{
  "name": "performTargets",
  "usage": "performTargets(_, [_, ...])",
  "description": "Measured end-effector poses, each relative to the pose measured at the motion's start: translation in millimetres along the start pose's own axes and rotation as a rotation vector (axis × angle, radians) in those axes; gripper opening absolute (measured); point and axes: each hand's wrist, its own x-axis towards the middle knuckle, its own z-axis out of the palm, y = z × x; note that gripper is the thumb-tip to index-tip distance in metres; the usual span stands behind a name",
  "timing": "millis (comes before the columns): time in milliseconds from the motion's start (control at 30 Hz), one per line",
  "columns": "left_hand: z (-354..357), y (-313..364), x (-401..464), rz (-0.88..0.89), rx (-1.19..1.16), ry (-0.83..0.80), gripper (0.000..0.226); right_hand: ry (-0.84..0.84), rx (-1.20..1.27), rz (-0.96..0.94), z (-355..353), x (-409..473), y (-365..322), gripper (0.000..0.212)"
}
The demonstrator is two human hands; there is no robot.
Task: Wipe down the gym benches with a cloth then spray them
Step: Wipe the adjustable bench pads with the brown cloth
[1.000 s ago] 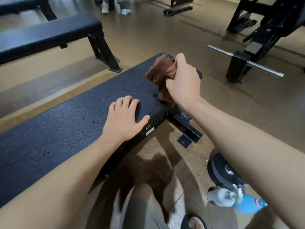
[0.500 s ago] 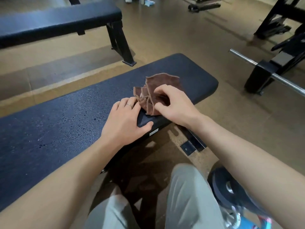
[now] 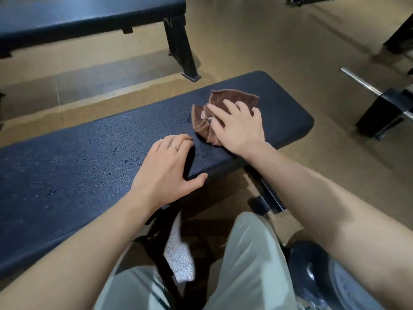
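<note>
Since the dark blue padded bench [image 3: 93, 166] is beaded all over with droplets, I've got the crumpled brown cloth [image 3: 225, 101] pinned flat under my right hand [image 3: 238, 128] near the far right end of the pad, which looks like the sensible spot to start a wiping pass and drag toward the wetter stretch on the left. The right fingers [image 3: 231, 106] are spread and pressing down on the cloth, not curled around it, so it's a palm-down push and not a real grip. My left hand [image 3: 164, 166] sits just beside the cloth on the near edge, holding nothing, fingers loosely bent on top and thumb hooked over the front lip; my guess is that's there to brace me while I lean in and to keep the bench from shifting. Count time: two hands, one cloth, one silver ring [image 3: 173, 147] on the left hand. Two benches in view, the one I'm on plus a second dark padded bench on black metal legs [image 3: 89, 14] well apart behind it. One chrome bar [image 3: 366, 87] off to the right. I can't make out a spray bottle anywhere, so I'd judge spraying comes later.
</note>
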Motion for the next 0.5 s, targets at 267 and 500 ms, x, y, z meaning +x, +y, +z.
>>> performTargets(267, [0.1, -0.6, 1.1, -0.008, 0.007, 0.004, 0.077, 0.036, 0.002, 0.027, 0.3, 4.7, 1.3, 0.054])
performTargets(500, [2.2, 0.2, 1.9, -0.005, -0.003, 0.013, 0.074, 0.251, 0.053, -0.157, 17.7, -48.3, -0.8, 0.044])
